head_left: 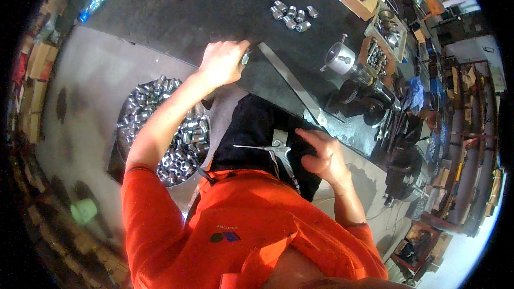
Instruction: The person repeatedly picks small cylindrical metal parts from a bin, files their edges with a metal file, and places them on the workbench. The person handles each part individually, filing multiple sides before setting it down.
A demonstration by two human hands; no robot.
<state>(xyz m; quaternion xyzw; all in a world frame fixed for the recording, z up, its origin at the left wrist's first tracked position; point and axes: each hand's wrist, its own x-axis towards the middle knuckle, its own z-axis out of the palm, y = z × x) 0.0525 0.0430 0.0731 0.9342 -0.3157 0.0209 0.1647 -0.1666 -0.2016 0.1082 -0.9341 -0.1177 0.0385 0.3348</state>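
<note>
Over the near edge of the dark worktable point(176, 8), my left hand point(224, 63) is closed, pinching a small shiny metal fitting point(246, 56). Below that forearm stands a round container point(120, 142) heaped with similar metal fittings point(184, 147). A silver air blow gun point(279, 149) with a long thin nozzle lies across my dark-clothed lap. Just right of it hovers my right hand point(326, 154), its index finger and thumb apart and nothing visible between them. Several fittings point(290, 15) stand in a loose group farther back on the table.
A long flat metal bar point(292, 81) lies aslant near the table edge. To its right are a metal cup-shaped fixture point(340, 56), a machine with dark gears point(369, 101) and trays of small parts point(377, 56). Shelving point(460, 150) stands far right; a pale green container point(84, 211) sits at lower left.
</note>
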